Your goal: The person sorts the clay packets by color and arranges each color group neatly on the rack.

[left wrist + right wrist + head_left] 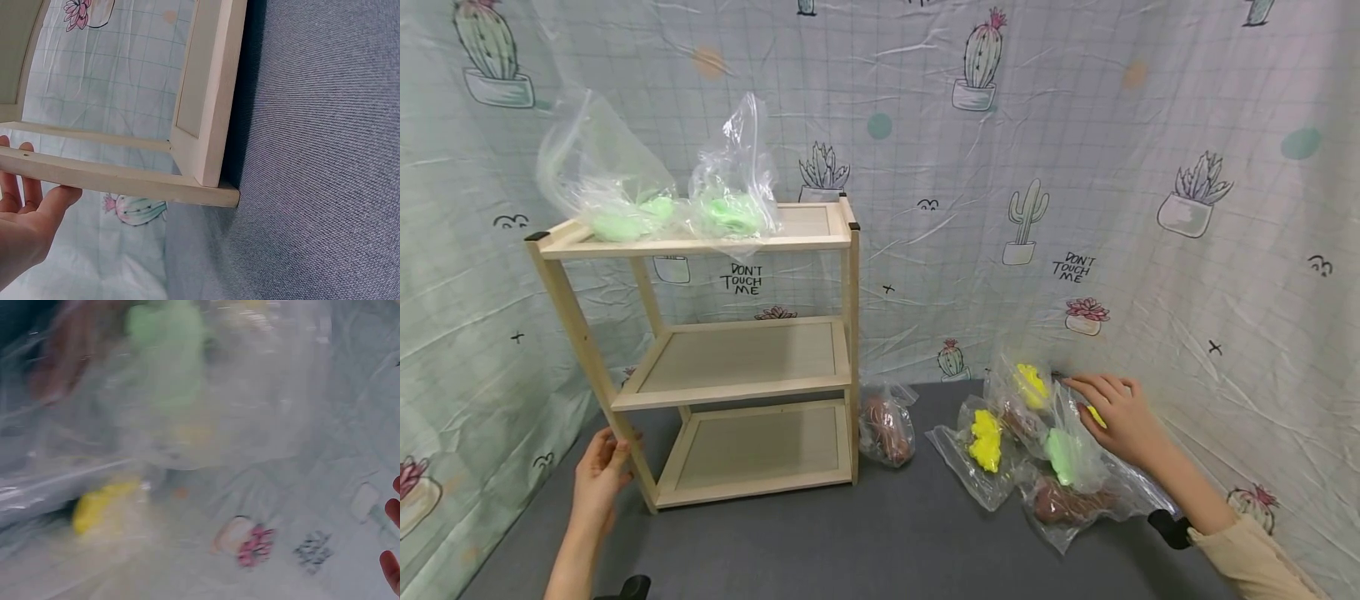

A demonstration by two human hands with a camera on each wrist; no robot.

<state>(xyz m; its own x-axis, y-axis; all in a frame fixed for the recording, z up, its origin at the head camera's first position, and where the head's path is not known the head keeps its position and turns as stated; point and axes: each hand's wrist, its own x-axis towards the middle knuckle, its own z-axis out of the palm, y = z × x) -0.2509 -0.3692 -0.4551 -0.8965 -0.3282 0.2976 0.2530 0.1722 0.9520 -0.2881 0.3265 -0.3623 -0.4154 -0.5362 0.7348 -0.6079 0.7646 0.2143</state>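
Observation:
A three-tier wooden shelf (737,396) stands on the grey cloth. My left hand (598,475) holds its front left leg low down; in the left wrist view the fingers (28,187) pass behind the leg and the thumb lies along its edge. My right hand (1116,417) hovers at a pile of clear plastic bags on the right, fingers spread. Closest to it is a bag with a light green item (1062,457). In the right wrist view its fingertips (392,512) show at the edge, apart from the blurred green item (169,356).
Two clear bags with light green items (730,215) sit on the top shelf. A bag with a brown item (886,429) lies beside the shelf's right side. Bags with yellow items (985,440) and brown items (1071,502) make up the pile. A cactus-print curtain (925,292) hangs behind.

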